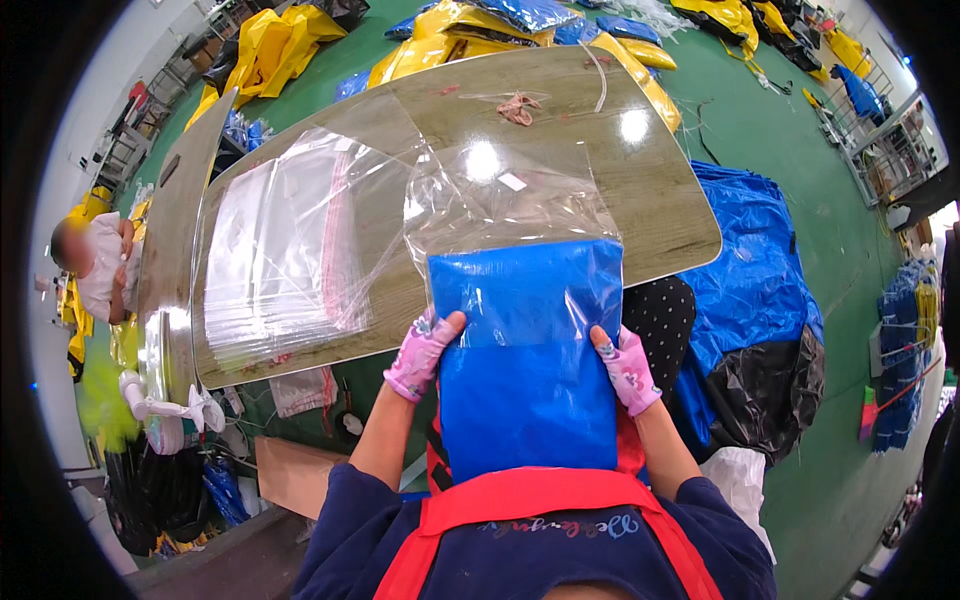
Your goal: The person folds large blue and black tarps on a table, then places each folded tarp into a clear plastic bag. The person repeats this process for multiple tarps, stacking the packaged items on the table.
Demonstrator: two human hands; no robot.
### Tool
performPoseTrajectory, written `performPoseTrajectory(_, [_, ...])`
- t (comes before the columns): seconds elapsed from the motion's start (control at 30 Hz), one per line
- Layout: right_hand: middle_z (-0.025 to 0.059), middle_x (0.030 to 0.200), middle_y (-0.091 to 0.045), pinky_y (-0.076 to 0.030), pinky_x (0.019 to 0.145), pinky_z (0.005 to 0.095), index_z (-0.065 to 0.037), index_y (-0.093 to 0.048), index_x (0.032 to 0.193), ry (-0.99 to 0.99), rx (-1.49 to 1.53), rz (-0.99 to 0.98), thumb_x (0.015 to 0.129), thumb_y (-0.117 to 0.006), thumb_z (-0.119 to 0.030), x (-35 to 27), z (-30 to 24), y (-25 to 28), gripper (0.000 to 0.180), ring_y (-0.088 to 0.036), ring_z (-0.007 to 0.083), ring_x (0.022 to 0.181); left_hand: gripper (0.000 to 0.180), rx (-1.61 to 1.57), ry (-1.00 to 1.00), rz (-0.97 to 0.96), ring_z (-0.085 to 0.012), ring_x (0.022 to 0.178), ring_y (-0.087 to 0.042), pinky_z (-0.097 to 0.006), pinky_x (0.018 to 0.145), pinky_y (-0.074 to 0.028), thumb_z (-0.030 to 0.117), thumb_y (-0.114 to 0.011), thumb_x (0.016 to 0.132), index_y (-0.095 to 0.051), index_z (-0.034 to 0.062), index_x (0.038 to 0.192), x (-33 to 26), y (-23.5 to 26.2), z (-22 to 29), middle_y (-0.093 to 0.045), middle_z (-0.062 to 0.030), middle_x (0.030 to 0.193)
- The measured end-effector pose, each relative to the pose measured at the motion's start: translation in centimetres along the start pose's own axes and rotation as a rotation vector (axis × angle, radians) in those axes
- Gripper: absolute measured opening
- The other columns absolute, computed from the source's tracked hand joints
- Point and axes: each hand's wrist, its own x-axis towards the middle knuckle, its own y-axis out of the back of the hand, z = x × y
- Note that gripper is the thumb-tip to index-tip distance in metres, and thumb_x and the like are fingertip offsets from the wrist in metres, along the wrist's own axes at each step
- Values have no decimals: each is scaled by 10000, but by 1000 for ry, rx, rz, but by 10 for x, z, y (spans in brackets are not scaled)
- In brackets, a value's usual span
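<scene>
Blue folded sheet [525, 390] lies half inside a clear bag [510, 225], whose mouth crosses the sheet about midway. The bag's closed end rests on the counter [650, 190]; the sheet's near end overhangs the counter edge toward the person's apron [530, 500].

Left hand [422, 355], in a pink glove, is clamped on the sheet's left edge at the bag mouth, thumb on top. Right hand [628, 368], gloved alike, is clamped on the sheet's right edge at the same level. Both grips are closed on sheet and film together, as far as the view shows.

Judged procedure for a clean insertion:
- Keep both hands level so the sheet enters square to the bag.
- Hold the film taut at the mouth; slack film is likely to bunch against the sheet's corners.
- Advance the sheet along the counter, not lifted, so the bag stays flat.

A bag stack [280, 250] lies left of the sheet on the counter. A band cluster [518, 107] lies beyond the bag. Blue and black material [760, 300] is heaped right of the counter on the floor.
</scene>
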Motion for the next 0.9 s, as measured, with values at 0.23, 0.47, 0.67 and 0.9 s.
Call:
performPoseTrajectory(0.23, [131, 1261, -593, -439, 980, 334, -9, -557, 1284, -285, -279, -287, 869, -704, -395, -49, 20, 18, 585, -557, 194, 1129, 421, 212, 55, -7, -161, 880, -591, -332, 818, -482, 360, -647, 912, -608, -1, 1126, -23, 13, -46, -658, -58, 986])
performPoseTrajectory(0.47, [145, 1230, -603, -458, 972, 353, -5, -483, 1335, 9, -19, -100, 833, -745, -353, 17, -30, 9, 664, -575, 225, 1122, 537, 299, -9, -332, -184, 1085, -574, -322, 952, -464, 280, -649, 918, -466, 34, 1358, -15, 46, -43, -596, -102, 1239])
performPoseTrajectory(0.67, [135, 1343, -531, -412, 1038, 358, 10, -459, 1367, 23, -195, -389, 852, -731, -330, -21, -15, 6, 674, -523, 249, 1213, 618, 163, 8, -129, -180, 1101, -556, -344, 970, -450, 293, -719, 862, -470, 20, 1358, -35, 25, -31, -608, -73, 1212])
performPoseTrajectory(0.9, [65, 976, -684, -504, 808, 295, -14, -632, 1138, -51, -408, -428, 849, -738, -282, -35, 2, -18, 408, -587, 121, 888, 575, -130, 91, -24, -168, 1028, -586, -313, 880, -497, 434, -623, 914, -508, 35, 1312, -23, 55, -28, -606, -70, 1184])
